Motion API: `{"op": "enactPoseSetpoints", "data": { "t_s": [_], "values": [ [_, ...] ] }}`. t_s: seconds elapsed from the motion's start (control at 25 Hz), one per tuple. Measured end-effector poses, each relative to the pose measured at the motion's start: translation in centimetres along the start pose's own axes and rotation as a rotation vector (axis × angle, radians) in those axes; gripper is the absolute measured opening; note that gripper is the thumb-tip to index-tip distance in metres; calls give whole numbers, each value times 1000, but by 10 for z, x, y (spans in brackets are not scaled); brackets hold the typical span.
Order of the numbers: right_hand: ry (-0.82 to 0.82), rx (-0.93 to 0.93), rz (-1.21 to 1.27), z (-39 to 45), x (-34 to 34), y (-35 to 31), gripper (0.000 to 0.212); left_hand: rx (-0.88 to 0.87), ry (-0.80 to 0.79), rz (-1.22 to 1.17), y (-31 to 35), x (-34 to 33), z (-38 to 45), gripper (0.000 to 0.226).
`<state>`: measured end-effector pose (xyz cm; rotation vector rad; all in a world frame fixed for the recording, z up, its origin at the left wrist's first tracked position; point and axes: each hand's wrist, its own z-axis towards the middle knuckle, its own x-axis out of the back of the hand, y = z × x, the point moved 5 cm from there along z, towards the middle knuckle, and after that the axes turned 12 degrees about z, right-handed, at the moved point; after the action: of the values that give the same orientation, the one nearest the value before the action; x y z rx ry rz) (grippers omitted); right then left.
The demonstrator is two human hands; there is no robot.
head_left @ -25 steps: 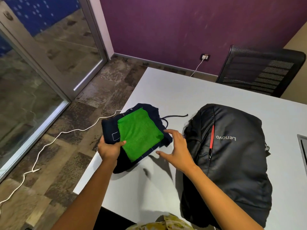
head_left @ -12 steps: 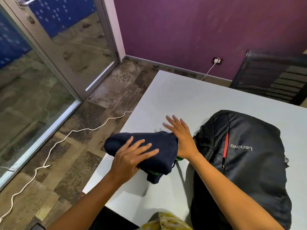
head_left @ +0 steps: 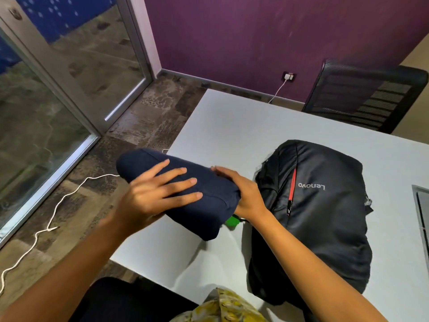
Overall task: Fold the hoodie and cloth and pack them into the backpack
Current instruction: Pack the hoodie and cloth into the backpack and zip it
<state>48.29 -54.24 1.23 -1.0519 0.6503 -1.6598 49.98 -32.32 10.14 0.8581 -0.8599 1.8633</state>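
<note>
A folded navy hoodie (head_left: 204, 219) forms a thick roll held above the white table (head_left: 232, 126), near its left edge. My left hand (head_left: 157, 194) lies across the top of the roll with fingers spread and straight. At the roll's right end, my right hand (head_left: 246, 194) cups it with fingers wrapped over. A bit of the green cloth (head_left: 231, 221) peeks out from the roll under my right wrist. The black Lenovo backpack (head_left: 325, 217) lies flat on the table just right of the roll; whether it is unzipped is hidden.
A black mesh chair (head_left: 362, 98) stands behind the table's far right side. A white cable (head_left: 58, 205) trails across the floor at left, beside a glass door (head_left: 69, 94). A grey panel (head_left: 421, 212) sits in the table at the right edge.
The hoodie was folded over the green cloth into a roll, and now it is lifted off the table. My left hand moved on top and my right hand went to the roll's right end.
</note>
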Motion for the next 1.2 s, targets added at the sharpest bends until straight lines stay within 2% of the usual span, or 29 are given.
{"op": "enactPoseSetpoints", "data": {
  "t_s": [0.12,0.28,0.44,0.64,0.72,0.8,0.92,1.0,1.08,1.12,1.16,1.2],
  "values": [
    [141,103,12,0,29,-37,52,-67,65,80,23,35,34,41],
    [299,392,-194,-19,82,-102,36,-132,261,180,68,67,66,39],
    [312,580,-556,-72,139,-151,28,-114,428,143,126,71,87,29],
    [209,615,-874,-154,191,-188,44,-80,463,70,196,51,95,33],
    [176,562,-905,-184,213,-203,41,-54,434,-10,219,46,100,36],
    [163,423,-829,-210,240,-216,42,33,391,-162,237,45,108,49],
    [189,46,-501,-246,277,-228,43,294,363,-462,257,46,121,71],
    [302,-133,-258,-268,296,-221,41,487,313,-682,263,37,132,84],
    [477,-283,41,-292,311,-204,39,689,245,-1067,272,21,146,89],
    [547,-344,163,-304,314,-195,34,809,180,-1345,281,7,151,85],
    [595,-408,269,-317,313,-184,34,925,64,-1614,300,-11,153,75],
    [635,-504,378,-331,309,-170,44,993,-69,-1827,323,-28,152,66]
  ]
}}
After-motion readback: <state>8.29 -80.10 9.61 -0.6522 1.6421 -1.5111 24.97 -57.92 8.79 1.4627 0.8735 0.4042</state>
